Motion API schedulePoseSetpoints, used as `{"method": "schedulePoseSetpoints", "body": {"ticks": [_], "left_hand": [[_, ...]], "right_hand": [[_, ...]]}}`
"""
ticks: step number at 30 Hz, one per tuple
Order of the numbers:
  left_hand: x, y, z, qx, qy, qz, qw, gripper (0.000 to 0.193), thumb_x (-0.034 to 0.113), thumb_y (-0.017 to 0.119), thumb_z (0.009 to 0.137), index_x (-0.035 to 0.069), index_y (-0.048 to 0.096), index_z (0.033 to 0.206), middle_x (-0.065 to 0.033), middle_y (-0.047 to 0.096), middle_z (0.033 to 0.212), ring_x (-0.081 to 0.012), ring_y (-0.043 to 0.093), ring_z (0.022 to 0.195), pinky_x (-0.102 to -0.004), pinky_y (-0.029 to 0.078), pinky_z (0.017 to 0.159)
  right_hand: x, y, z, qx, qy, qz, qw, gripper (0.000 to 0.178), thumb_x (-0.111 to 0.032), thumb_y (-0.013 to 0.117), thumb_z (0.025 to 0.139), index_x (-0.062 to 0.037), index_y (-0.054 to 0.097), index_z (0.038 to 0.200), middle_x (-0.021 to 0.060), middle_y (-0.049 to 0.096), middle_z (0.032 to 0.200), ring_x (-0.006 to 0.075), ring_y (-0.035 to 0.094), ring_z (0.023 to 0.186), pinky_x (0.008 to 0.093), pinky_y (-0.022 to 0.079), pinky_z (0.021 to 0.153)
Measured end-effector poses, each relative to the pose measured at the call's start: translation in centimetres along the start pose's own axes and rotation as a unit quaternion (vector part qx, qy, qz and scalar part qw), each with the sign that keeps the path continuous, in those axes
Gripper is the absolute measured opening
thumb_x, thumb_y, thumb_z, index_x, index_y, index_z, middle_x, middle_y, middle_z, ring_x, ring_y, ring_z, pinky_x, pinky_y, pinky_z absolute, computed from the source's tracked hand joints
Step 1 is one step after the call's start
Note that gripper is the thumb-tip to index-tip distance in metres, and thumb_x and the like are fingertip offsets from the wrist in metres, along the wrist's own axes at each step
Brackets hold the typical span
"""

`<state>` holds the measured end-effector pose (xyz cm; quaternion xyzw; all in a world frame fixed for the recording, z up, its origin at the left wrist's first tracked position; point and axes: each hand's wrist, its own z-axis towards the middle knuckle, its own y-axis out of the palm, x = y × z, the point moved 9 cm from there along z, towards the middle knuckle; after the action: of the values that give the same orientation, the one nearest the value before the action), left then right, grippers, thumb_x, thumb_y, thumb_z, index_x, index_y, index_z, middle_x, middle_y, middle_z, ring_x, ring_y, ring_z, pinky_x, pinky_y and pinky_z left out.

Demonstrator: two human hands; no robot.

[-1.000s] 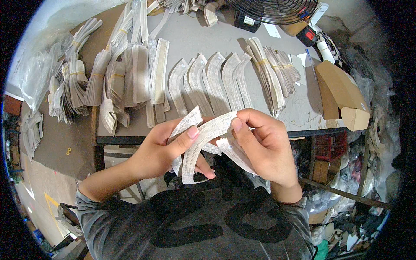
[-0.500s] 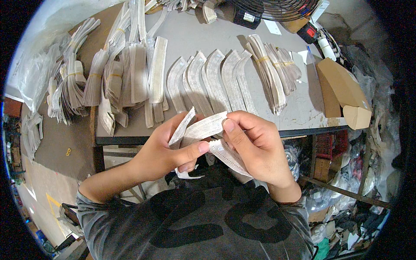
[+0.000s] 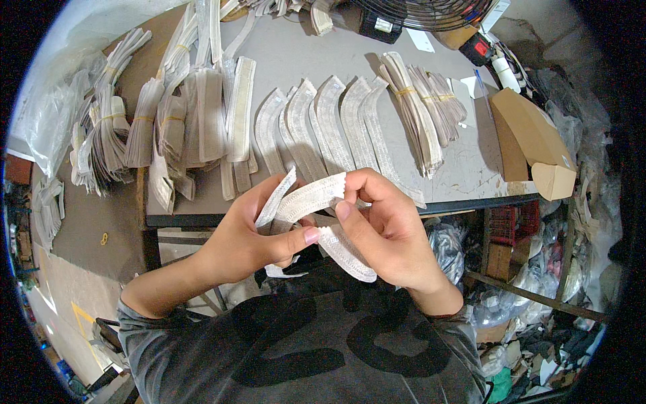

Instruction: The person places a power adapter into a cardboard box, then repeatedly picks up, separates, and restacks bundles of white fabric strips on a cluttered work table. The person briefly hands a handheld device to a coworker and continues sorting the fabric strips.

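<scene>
In front of my chest, both hands handle pale, curved fabric strips with stitched rows. My left hand [image 3: 252, 232] is closed, its thumb pressed on them; one narrow strip [image 3: 276, 196] stands up beside the thumb's base. The upper strip [image 3: 309, 195] stretches across to my right hand [image 3: 390, 232], whose thumb and fingers pinch its notched end. A lower strip [image 3: 346, 254] runs from my left thumb tip and bends down under my right hand. How many pieces lie in my left palm is hidden. Just beyond, similar curved strips [image 3: 330, 124] lie in a row on the grey table [image 3: 282, 44].
Banded strip bundles [image 3: 110, 128] crowd the table's left side, and another bundle [image 3: 410, 101] lies right of the row. An open cardboard box [image 3: 528, 128] stands at the right edge. A black fan guard [image 3: 431, 10] is at the back. Plastic bags [image 3: 511, 296] lie below right.
My right hand has shifted slightly left and up, its fingers curling more around the upper strip's end. The lower strip's curved end now shows more fully.
</scene>
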<state>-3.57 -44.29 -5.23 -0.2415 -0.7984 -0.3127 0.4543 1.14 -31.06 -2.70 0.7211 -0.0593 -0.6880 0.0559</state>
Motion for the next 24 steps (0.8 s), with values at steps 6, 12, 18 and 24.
{"method": "schedulePoseSetpoints", "body": {"ticks": [6,12,18,24], "left_hand": [[-0.8,-0.2,0.1,-0.01,-0.015,-0.014,1.0,0.035,0.013,0.08,0.092,0.003,0.056,0.116,0.0011,0.061,0.082,-0.0044,0.054,0.059,-0.0224,0.042,0.051],[-0.4,0.5,0.2,-0.054,-0.047,0.012,0.997,0.032,0.01,0.078,0.093,0.002,0.057,0.115,-0.0002,0.062,0.08,-0.0074,0.06,0.06,-0.0242,0.046,0.05],[0.6,1.6,0.1,-0.161,0.094,0.154,0.97,0.033,0.001,0.074,0.086,-0.001,0.071,0.119,-0.0066,0.069,0.099,-0.0166,0.068,0.09,-0.0299,0.055,0.077],[0.8,2.7,0.0,-0.208,0.162,0.247,0.933,0.03,0.0,0.074,0.082,0.004,0.076,0.111,-0.0105,0.069,0.098,-0.0212,0.067,0.091,-0.0334,0.051,0.081]], "right_hand": [[0.3,-0.2,-0.2,-0.007,0.022,0.0,1.0,0.012,-0.003,0.056,0.105,-0.0012,0.053,0.116,-0.0012,0.052,0.099,0.0017,0.05,0.084,0.0196,0.041,0.067],[0.6,-0.3,-0.2,0.02,-0.051,-0.043,0.998,0.009,-0.003,0.066,0.098,-0.0026,0.063,0.106,-0.001,0.053,0.082,0.0031,0.047,0.067,0.0223,0.037,0.055],[-4.7,-0.4,-1.6,-0.027,-0.251,-0.097,0.963,0.016,0.006,0.066,0.09,-0.0006,0.067,0.104,0.0062,0.064,0.089,0.0134,0.051,0.067,0.0277,0.04,0.061],[-6.3,-4.9,-3.5,-0.046,-0.299,0.275,0.913,0.02,-0.006,0.069,0.094,-0.0038,0.051,0.104,0.0082,0.061,0.088,0.0209,0.051,0.051,0.0364,0.044,0.042]]}}
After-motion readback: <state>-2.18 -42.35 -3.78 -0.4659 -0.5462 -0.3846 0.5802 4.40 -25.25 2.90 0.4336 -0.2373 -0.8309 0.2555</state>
